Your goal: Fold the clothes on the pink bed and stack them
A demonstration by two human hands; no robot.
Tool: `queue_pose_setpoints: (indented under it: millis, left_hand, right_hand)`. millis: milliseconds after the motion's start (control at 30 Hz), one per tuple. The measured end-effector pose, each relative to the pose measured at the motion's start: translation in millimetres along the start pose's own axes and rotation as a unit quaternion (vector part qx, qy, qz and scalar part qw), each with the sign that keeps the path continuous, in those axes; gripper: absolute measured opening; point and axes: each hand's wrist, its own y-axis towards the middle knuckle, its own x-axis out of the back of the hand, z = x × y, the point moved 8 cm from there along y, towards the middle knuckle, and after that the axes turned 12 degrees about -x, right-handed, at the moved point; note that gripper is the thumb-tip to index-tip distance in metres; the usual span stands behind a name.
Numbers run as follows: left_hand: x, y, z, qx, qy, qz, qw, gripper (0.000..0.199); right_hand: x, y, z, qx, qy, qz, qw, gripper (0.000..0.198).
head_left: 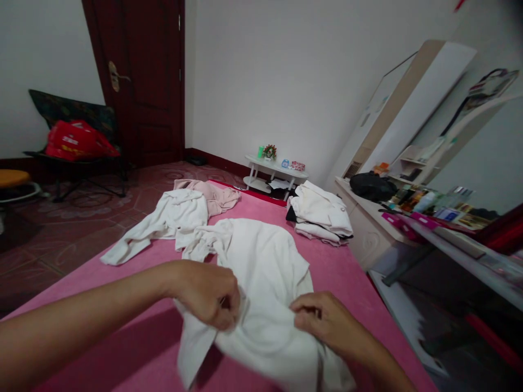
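Observation:
A white long-sleeved garment (261, 256) lies spread over the pink bed cover, its near part lifted and slightly blurred. My left hand (208, 294) is closed on the cloth at its left side, with a white flap hanging below the wrist. On the other side, my right hand (322, 321) pinches the same garment near its right edge. One sleeve lies bunched at the garment's far left. Beyond it rest another white top (175, 215) with a sleeve stretched out, and a pale pink garment (216, 196).
A stack of folded clothes (321, 212) sits at the bed's far right corner. The pink bed cover (134, 305) stretches under everything. To the right stands a dresser (368, 239) with bottles and a black bag (372, 187). A small white table (275, 166) is past the bed's end.

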Motion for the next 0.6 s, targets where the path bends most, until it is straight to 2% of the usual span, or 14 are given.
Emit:
queue_pose_setpoints:
  millis: [33, 67, 100, 167, 200, 267, 300, 367, 467, 533, 600]
  left_hand:
    - [-7, -3, -4, -0.005, -0.054, 0.039, 0.998, 0.018]
    - [-10, -4, -2, -0.008, -0.087, 0.053, 0.995, 0.025]
    - [-6, -2, 6, -0.006, -0.092, 0.033, 0.995, 0.031]
    - [19, 6, 37, 0.005, -0.019, -0.088, 0.996, 0.036]
    - [35, 9, 58, 0.027, 0.043, -0.170, 0.984, 0.037]
    - [63, 9, 102, 0.099, 0.164, -0.299, 0.935, 0.040]
    - [71, 8, 127, 0.155, 0.202, -0.331, 0.909, 0.045]
    - [77, 8, 170, 0.255, 0.224, -0.346, 0.875, 0.067]
    - [70, 13, 208, 0.333, 0.200, -0.317, 0.865, 0.093]
    - [63, 20, 213, 0.331, 0.182, -0.308, 0.873, 0.090]
    - [57, 30, 207, 0.292, 0.174, -0.293, 0.894, 0.072]
  right_hand:
    - [3, -3, -3, -0.009, 0.008, 0.008, 1.000, 0.032]
    - [8, -1, -10, -0.023, 0.024, -0.006, 0.999, 0.036]
    - [16, 4, -20, -0.041, 0.044, -0.041, 0.997, 0.040]
    - [34, 22, -45, -0.085, 0.084, -0.138, 0.983, 0.055]
    - [42, 32, -58, -0.109, 0.108, -0.179, 0.972, 0.066]
    - [50, 54, -82, -0.156, 0.174, -0.227, 0.945, 0.085]
    - [50, 65, -90, -0.177, 0.219, -0.233, 0.931, 0.091]
    - [50, 84, -100, -0.201, 0.308, -0.231, 0.901, 0.096]
    - [47, 105, -99, -0.209, 0.355, -0.238, 0.880, 0.104]
    - [42, 116, -91, -0.184, 0.320, -0.229, 0.901, 0.100]
    - [32, 126, -79, -0.141, 0.254, -0.180, 0.940, 0.077]
